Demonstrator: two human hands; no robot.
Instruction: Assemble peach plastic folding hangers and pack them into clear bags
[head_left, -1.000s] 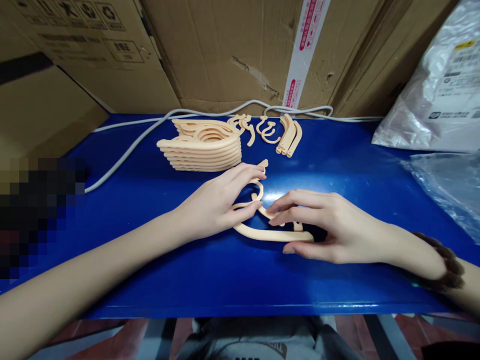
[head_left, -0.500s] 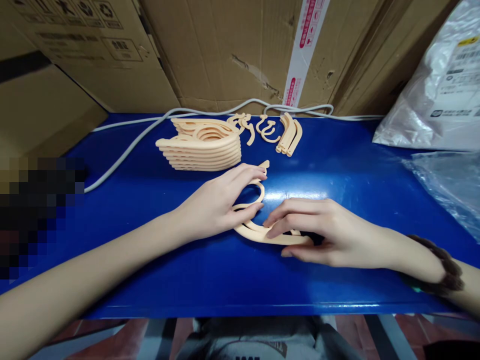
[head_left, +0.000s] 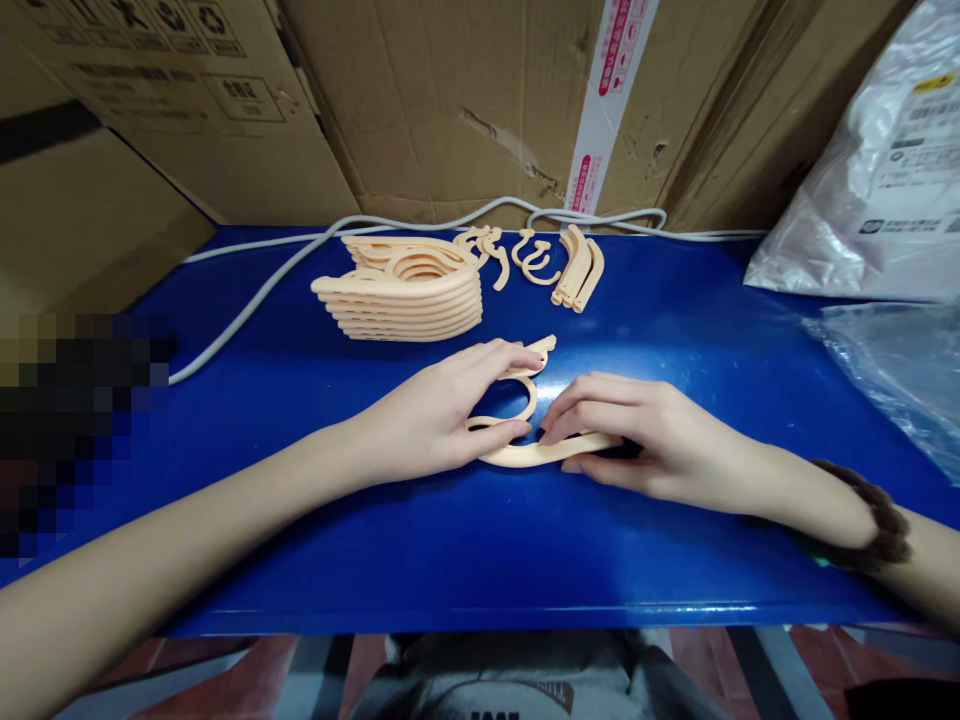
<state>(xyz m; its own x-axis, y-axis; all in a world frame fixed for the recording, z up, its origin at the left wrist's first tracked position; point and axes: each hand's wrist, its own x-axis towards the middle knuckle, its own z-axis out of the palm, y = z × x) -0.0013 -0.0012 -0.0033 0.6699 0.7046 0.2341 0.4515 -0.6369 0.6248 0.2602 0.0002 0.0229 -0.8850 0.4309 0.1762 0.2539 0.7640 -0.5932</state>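
A blue table [head_left: 420, 560] bears stacked hangers [head_left: 409, 305], hooks [head_left: 502, 271] and a cable [head_left: 358, 221].

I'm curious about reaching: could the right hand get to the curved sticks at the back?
Probably yes: I see nothing standing between the right hand and the curved sticks on the blue table. It would likely have to let go of the cream hanger first.

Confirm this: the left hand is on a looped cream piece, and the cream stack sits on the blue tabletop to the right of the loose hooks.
Not quite: the head view shows the cream stack on the blue tabletop to the left of the loose hooks. The left hand is on a looped cream piece, as you say.
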